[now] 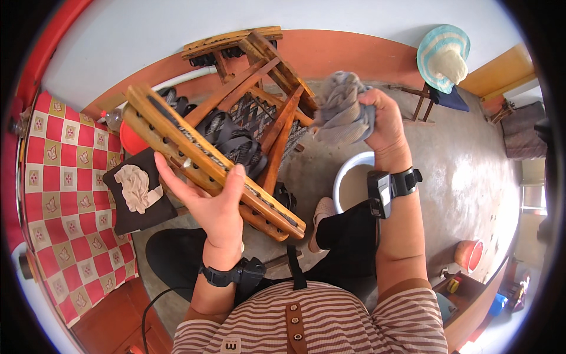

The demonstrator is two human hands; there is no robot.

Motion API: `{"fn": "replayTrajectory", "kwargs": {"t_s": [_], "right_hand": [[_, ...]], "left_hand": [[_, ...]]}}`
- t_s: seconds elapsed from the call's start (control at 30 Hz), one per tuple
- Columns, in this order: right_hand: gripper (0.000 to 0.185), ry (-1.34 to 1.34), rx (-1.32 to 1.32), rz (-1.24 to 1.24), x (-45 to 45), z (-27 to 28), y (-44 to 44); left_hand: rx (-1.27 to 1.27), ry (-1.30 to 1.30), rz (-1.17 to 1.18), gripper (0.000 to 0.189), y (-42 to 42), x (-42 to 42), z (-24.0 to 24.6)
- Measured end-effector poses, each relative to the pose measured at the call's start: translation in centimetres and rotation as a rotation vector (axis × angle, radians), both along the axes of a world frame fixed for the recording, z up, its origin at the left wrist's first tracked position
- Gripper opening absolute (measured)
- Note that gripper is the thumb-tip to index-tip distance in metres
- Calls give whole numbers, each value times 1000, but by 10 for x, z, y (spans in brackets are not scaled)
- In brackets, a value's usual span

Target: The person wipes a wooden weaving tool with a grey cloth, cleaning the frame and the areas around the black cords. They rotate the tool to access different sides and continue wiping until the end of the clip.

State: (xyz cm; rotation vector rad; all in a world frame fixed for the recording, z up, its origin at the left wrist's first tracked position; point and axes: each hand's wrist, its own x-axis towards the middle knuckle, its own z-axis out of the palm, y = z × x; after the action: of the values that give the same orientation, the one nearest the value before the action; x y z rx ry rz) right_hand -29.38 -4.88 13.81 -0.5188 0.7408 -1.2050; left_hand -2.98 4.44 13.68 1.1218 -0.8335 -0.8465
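Note:
My left hand (216, 212) grips the paired wooden rails (208, 152) of a folding stool, thumb on the near rail and fingers around the far side. The rails slant across in front of me. Behind them are crossed wooden legs (281, 137), black straps (234, 139) and a patterned woven webbing (254, 113). A bunched, damp-looking grey cloth (342, 110) is in my right hand (384, 124), raised to the right of the legs and blurred at its edge. Below that hand stands a pale blue basin (338, 188) of murky water, partly hidden by my forearm.
A second wooden stool (232, 42) leans by the wall. At left are a checked tablecloth (68, 177), a red basin (132, 137) and a dark stool seat (132, 223) bearing a beige cloth (138, 188). A sun hat (444, 59), an orange bucket (468, 255) and an open drawer (464, 287) are at right.

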Motion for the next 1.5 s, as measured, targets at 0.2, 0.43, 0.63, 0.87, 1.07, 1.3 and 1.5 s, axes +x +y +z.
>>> {"fn": "replayTrajectory", "kwargs": {"t_s": [0.2,0.43,0.63,0.87,1.07,1.3,1.5], "right_hand": [[50,-141,-6,256,31,3,14],[54,-329,-147,188,-7,-5,12],[58,-427,-277,4,-32,-17,4],[51,-392,-407,0,-57,-14,-1],[49,-384,-357,-123,-77,-23,0],[66,-196,-285,-420,-98,-21,-4],[69,-130,-243,-528,-94,-20,-7]], "left_hand": [[-172,-171,-223,117,-13,-34,8],[-285,-363,-466,120,-53,-79,8],[-338,-313,-722,113,-74,-116,17],[-327,-360,-837,86,-73,-107,-2],[-117,-371,-188,26,-77,-44,-55],[-372,-1447,-894,31,-24,22,-167],[-502,-1783,-670,11,-26,21,-213]]}}
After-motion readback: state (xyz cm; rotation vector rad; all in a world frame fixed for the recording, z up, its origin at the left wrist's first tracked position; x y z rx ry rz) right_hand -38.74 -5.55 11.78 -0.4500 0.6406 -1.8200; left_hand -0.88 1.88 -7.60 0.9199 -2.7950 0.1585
